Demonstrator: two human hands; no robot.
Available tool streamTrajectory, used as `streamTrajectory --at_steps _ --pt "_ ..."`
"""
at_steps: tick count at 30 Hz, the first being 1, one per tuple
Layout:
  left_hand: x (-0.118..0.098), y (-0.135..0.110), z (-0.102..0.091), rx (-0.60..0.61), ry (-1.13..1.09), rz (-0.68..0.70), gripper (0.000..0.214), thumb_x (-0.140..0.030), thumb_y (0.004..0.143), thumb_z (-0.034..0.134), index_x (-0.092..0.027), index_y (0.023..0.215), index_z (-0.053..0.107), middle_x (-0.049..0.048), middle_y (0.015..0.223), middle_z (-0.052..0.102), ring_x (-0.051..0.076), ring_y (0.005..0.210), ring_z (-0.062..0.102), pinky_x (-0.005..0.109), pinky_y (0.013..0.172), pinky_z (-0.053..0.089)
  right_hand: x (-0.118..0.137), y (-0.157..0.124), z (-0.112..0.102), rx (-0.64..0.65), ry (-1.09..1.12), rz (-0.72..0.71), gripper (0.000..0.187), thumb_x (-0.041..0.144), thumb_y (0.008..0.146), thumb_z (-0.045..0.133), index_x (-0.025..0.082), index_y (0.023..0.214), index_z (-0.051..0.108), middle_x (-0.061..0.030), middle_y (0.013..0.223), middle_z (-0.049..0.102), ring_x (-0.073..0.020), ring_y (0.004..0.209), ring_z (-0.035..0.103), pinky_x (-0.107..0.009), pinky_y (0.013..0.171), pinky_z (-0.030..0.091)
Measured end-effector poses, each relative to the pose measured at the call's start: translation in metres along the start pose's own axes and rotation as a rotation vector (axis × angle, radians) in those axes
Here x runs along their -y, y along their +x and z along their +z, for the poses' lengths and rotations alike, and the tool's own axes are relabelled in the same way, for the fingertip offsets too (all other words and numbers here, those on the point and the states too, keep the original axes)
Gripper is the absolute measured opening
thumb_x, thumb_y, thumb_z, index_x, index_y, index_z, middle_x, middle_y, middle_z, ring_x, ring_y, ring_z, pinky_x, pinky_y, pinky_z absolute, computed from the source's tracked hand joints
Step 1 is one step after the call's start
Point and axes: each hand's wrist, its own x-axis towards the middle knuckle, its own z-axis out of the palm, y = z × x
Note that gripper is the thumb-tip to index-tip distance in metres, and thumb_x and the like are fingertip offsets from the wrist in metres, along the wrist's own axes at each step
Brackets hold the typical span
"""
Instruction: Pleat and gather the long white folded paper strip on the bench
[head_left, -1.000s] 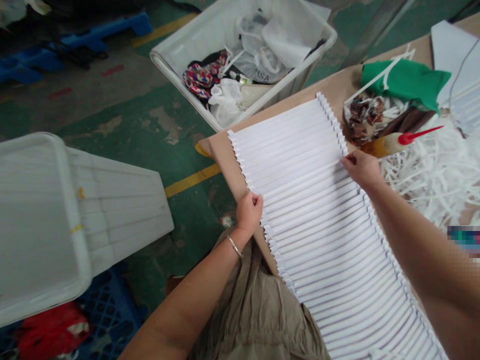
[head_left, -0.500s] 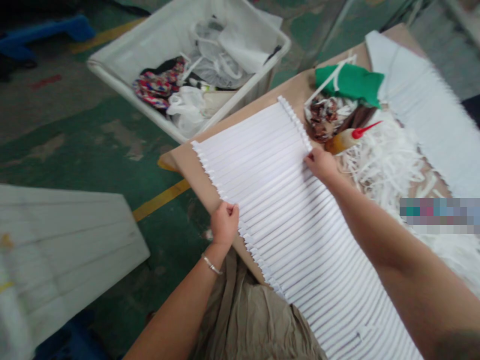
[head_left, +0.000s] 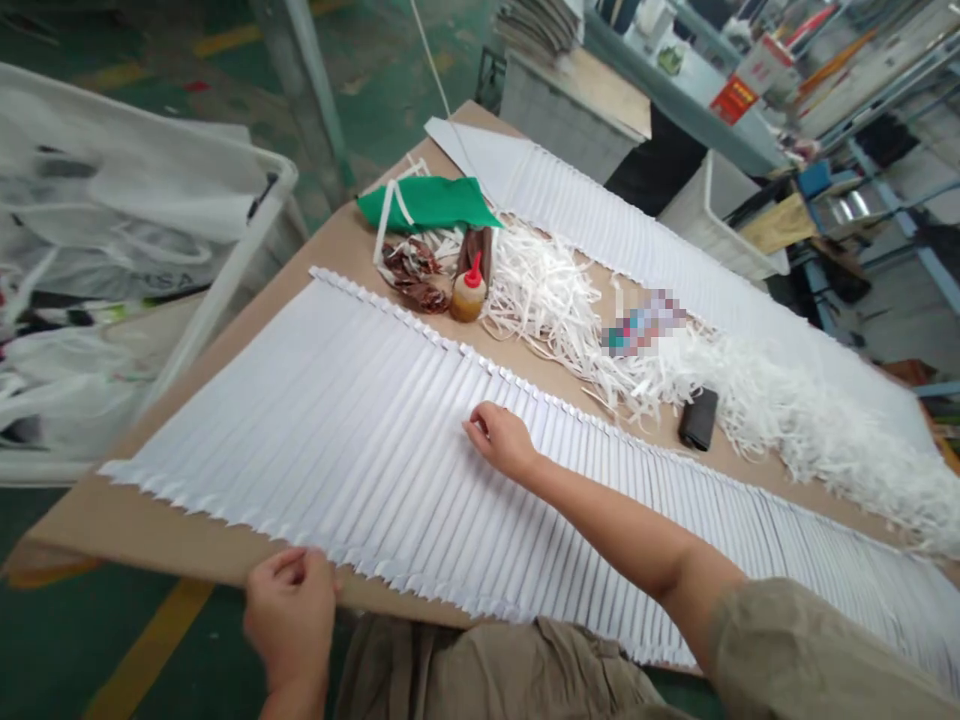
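Observation:
A long white sheet of narrow pleats or overlapping strips point(head_left: 360, 440), with small folded tabs along both long edges, lies across the brown-topped table point(head_left: 169, 530). My left hand point(head_left: 291, 610) is at the sheet's near edge by the table's rim, fingers closed in a pinch; whether anything is between the fingertips is hidden. Over the middle of the sheet, nearer its far edge, is my right hand point(head_left: 501, 440), its fingers curled together with nothing visible in them. Whether it touches the pleats I cannot tell.
Beyond the sheet lie a heap of white strips point(head_left: 547, 290), a red-tipped glue bottle point(head_left: 469, 292), a green cloth point(head_left: 431, 203) and a black object point(head_left: 698, 420). Another white pleated sheet point(head_left: 600, 220) runs along the far side. A white bin point(head_left: 262, 170) stands at the left.
My view has swung to the right, showing more of the sheet and table. Both hands have left their earlier spots on the sheet's edges; the right one is now over the pleats.

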Motion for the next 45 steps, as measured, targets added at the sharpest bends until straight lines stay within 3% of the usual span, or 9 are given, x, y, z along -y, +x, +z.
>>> streamTrajectory --at_steps 7,15,19,24,26,28,32,37,45 --pt "-0.001 -0.039 -0.005 0.072 0.033 0.073 0.034 -0.043 0.07 0.06 -0.022 0.097 0.056 -0.0032 0.055 0.061 0.026 0.063 0.064 0.041 0.076 0.05 -0.046 -0.091 0.007 -0.12 0.163 0.109 0.019 0.038 0.101 0.049 0.021 0.096 0.057 -0.0007 0.081 0.061 -0.0156 0.071 0.053 -0.03 0.074 0.039" --pt "-0.005 -0.069 0.007 0.206 -0.003 0.179 0.036 -0.048 0.075 0.057 -0.022 0.1 0.053 -0.0048 0.053 0.061 0.023 0.055 0.062 0.037 0.068 0.048 -0.079 -0.112 -0.019 -0.328 0.299 0.205 0.029 0.047 0.098 0.05 0.02 0.092 0.061 -0.0004 0.075 0.061 -0.0155 0.069 0.055 -0.028 0.069 0.041" --pt "-0.015 -0.083 0.004 0.23 -0.012 0.213 0.036 -0.049 0.077 0.057 -0.022 0.099 0.053 -0.005 0.051 0.06 0.022 0.053 0.06 0.034 0.065 0.047 -0.134 -0.094 -0.076 -0.527 0.301 0.276 0.041 0.055 0.099 0.043 0.019 0.096 0.063 -0.0045 0.086 0.066 -0.0175 0.079 0.058 -0.03 0.079 0.047" --pt "-0.013 -0.094 0.0 0.262 -0.048 0.217 0.041 -0.053 0.077 0.059 -0.021 0.101 0.054 -0.0052 0.051 0.059 0.021 0.052 0.059 0.032 0.061 0.047 -0.241 -0.04 -0.187 -0.976 0.119 0.501 0.056 0.052 0.101 0.031 0.012 0.125 0.062 -0.0176 0.123 0.063 -0.0233 0.117 0.055 -0.039 0.105 0.043" --pt "-0.011 -0.098 0.0 0.259 -0.06 0.215 0.046 -0.058 0.076 0.059 -0.021 0.102 0.054 -0.0054 0.05 0.058 0.022 0.05 0.058 0.033 0.059 0.047 -0.275 -0.018 -0.223 -1.007 0.052 0.543 0.057 0.047 0.102 0.031 0.008 0.133 0.06 -0.0212 0.132 0.059 -0.0249 0.128 0.051 -0.041 0.112 0.039" --pt "-0.013 -0.103 0.001 0.266 -0.066 0.212 0.052 -0.064 0.075 0.059 -0.02 0.102 0.055 -0.0054 0.049 0.057 0.021 0.05 0.058 0.033 0.058 0.046 -0.295 0.0 -0.245 -0.948 0.033 0.564 0.054 0.04 0.102 0.03 0.008 0.132 0.062 -0.0218 0.129 0.061 -0.0259 0.125 0.053 -0.042 0.111 0.039" --pt "-0.024 -0.115 0.002 0.289 -0.061 0.213 0.056 -0.067 0.073 0.06 -0.019 0.102 0.055 -0.0055 0.049 0.056 0.021 0.05 0.057 0.033 0.059 0.046 -0.302 0.021 -0.262 -0.854 0.032 0.638 0.05 0.035 0.102 0.029 0.009 0.112 0.071 -0.0178 0.104 0.069 -0.0256 0.1 0.059 -0.037 0.093 0.044" --pt "-0.034 -0.128 0.004 0.339 -0.133 0.162 0.061 -0.069 0.069 0.063 -0.019 0.102 0.054 -0.0068 0.048 0.053 0.02 0.048 0.054 0.032 0.057 0.044 -0.3 0.029 -0.268 -0.846 0.11 0.708 0.042 0.037 0.099 0.041 0.01 0.089 0.071 -0.0107 0.081 0.067 -0.0195 0.075 0.053 -0.032 0.073 0.039" --pt "-0.025 -0.137 0.011 0.256 -0.275 0.197 0.064 -0.073 0.069 0.065 -0.02 0.103 0.056 -0.0076 0.049 0.049 0.016 0.045 0.045 0.029 0.053 0.036 -0.281 0.014 -0.282 -0.896 0.203 0.588 0.034 0.036 0.093 0.05 0.012 0.087 0.072 -0.0049 0.07 0.063 -0.0174 0.071 0.053 -0.03 0.071 0.039"
